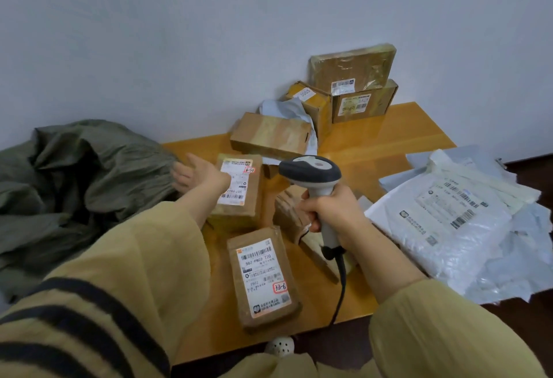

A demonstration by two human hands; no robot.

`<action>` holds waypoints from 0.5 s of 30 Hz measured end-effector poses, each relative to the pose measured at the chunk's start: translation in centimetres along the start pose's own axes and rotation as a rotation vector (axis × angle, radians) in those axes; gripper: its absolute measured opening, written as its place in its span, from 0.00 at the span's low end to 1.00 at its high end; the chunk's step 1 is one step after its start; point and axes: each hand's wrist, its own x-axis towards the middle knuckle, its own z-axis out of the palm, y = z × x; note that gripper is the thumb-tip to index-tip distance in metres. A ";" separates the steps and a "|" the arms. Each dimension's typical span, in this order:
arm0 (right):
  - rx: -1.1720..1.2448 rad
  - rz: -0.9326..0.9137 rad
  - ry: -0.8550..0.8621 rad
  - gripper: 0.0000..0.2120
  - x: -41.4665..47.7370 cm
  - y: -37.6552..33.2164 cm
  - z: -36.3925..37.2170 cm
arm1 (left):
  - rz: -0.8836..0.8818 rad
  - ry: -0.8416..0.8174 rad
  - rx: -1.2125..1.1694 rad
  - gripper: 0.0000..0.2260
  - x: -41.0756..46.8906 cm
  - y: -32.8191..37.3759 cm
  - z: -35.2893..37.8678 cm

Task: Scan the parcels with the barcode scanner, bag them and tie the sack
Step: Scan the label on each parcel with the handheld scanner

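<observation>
My right hand (329, 213) grips the handle of a grey and white barcode scanner (312, 172), its head pointing left over the table. My left hand (197, 175) reaches out with straight fingers at the edge of the dark green sack (74, 180), beside a brown parcel (239, 192) with a white label. Another labelled brown parcel (263, 279) lies near the table's front edge. A crumpled brown parcel (291, 213) sits under my right hand, partly hidden.
Brown boxes (353, 78) are stacked against the wall at the back of the wooden table (389, 144), with one box (269, 135) in front. White and grey plastic mailer bags (449, 222) pile up on the right. The scanner cable (341, 288) hangs over the front edge.
</observation>
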 end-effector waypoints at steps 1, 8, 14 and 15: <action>0.018 0.010 0.004 0.05 0.6 -0.2 -0.1 | 0.119 0.003 0.055 0.44 0.2 1.0 0.3; 0.193 0.095 0.038 0.06 4.4 -1.4 -1.5 | 0.880 -0.203 0.506 0.45 3.0 9.2 5.3; 0.311 0.144 0.111 0.05 6.9 -1.3 -2.9 | 1.116 -0.382 0.781 0.53 5.6 15.5 9.6; 0.321 0.153 0.125 0.05 7.3 -1.1 -3.1 | 1.140 -0.391 0.828 0.54 5.7 16.4 10.0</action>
